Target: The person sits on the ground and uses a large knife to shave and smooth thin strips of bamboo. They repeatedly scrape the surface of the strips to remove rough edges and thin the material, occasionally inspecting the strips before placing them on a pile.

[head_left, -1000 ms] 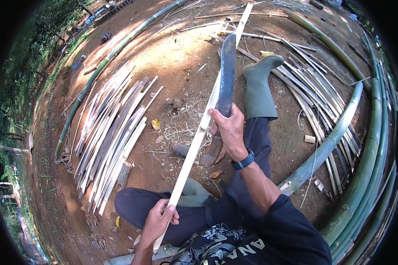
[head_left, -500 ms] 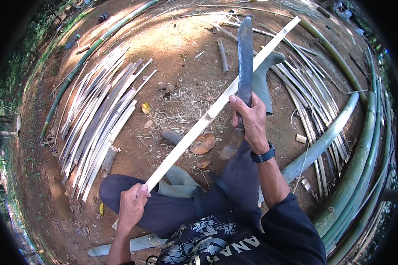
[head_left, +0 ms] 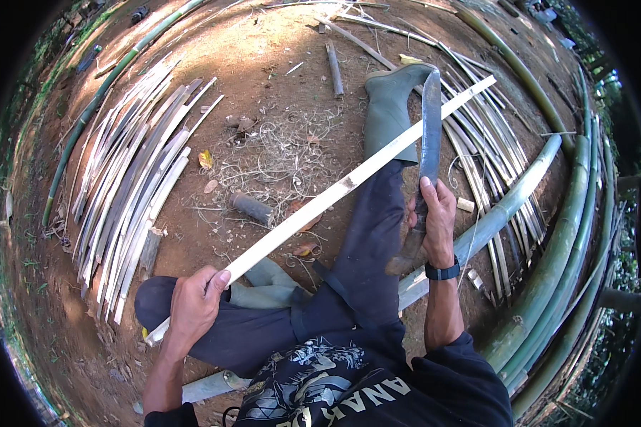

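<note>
My left hand [head_left: 196,304] is closed round the lower part of a long pale bamboo strip [head_left: 292,229], its thumb along the top. The strip slants up and right across my legs, and a darker node shows midway. In my right hand [head_left: 438,215] is a machete [head_left: 431,135] with a long dark blade; my fingers wrap round it where blade meets handle, and the brownish handle end shows below. The blade points away from me and crosses over the strip near its far end. Whether the edge touches the strip I cannot tell.
Split strips lie in a pile on the left [head_left: 132,185] and another on the right [head_left: 502,185]. Thick green bamboo poles [head_left: 552,285] run along the right. Thin shavings [head_left: 285,160] and a short bamboo piece [head_left: 252,208] lie on the soil. My boot [head_left: 388,114] stretches forward.
My right hand and the machete have moved right and toward me, the blade crossing nearer the strip's far end. My left hand has shifted left with the strip. More of my right boot shows.
</note>
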Motion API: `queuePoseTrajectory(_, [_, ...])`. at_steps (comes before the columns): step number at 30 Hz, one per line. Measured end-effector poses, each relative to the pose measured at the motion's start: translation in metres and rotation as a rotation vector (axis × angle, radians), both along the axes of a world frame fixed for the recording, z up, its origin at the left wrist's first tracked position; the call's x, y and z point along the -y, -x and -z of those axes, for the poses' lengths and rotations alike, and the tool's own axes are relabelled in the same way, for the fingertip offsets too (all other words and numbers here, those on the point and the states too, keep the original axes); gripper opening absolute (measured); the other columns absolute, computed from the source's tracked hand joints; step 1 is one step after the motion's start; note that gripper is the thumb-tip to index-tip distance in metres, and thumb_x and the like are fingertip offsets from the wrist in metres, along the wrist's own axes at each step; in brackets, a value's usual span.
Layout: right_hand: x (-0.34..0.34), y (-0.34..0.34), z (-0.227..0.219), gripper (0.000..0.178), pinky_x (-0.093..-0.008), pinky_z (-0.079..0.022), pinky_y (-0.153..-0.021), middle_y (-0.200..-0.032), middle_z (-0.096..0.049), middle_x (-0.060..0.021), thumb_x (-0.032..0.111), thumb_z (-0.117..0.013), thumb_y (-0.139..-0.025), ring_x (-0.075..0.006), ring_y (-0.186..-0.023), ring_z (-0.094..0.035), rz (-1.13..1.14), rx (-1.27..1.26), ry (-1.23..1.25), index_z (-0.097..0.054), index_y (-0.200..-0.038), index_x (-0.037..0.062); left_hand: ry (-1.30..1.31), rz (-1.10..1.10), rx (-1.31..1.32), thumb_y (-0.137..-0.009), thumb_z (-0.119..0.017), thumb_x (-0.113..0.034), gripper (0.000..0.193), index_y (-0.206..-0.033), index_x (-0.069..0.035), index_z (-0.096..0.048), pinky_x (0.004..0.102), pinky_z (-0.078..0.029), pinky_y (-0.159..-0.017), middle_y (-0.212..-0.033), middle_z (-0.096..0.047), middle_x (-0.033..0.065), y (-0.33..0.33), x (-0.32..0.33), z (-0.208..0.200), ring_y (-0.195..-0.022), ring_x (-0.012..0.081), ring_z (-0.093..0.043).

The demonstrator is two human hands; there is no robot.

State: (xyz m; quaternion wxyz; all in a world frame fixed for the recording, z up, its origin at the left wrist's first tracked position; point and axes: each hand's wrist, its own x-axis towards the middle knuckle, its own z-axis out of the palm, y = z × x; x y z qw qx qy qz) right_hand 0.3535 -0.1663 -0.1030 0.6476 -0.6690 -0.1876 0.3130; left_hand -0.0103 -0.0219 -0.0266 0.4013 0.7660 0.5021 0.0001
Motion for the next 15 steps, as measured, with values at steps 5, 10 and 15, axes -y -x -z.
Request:
queuePoseTrajectory(5, [0.011,0.005,-0.005,0.030,-0.0210,-0.040,-0.039,-0.060,-0.057,-0.0035,0.034,-0.057,-0.097,-0.0088,-0.041,-0.050,-0.023,0.011,0.024,-0.052,-0.085,0.0076,-0.030,0.039,-0.012,-0.096,-0.057,-0.030,0.036,-0.078,0.002,-0.062,0.0395,-0.039,-0.051,-0.055,-0.051,0.0172,0.000,0.005,0.000,-0.049,0.0310,-0.052])
queuePoseTrajectory(10, [0.000,0.018,-0.012,0.032,-0.0219,-0.039,-0.039,-0.060,-0.057,-0.0045,0.036,-0.058,-0.096,-0.0092,-0.042,-0.050,-0.127,0.036,0.052,-0.054,-0.086,0.0051,-0.117,-0.006,0.047,-0.095,-0.058,-0.027,0.034,-0.077,0.001,-0.061,0.0407,-0.040,-0.051,-0.057,-0.053,0.0178,0.016,0.008,-0.006,-0.050,0.0352,-0.053])
queuePoseTrajectory(15, [-0.034,0.041,-0.022,0.032,-0.0209,-0.038,-0.039,-0.059,-0.056,-0.0038,0.037,-0.059,-0.096,-0.0087,-0.040,-0.048,-0.271,0.029,0.064,-0.054,-0.089,0.0050,-0.301,-0.078,0.112,-0.095,-0.059,-0.026,0.035,-0.073,0.001,-0.058,0.0408,-0.039,-0.050,-0.056,-0.052,0.0172,0.043,0.007,-0.010,-0.049,0.0346,-0.053])
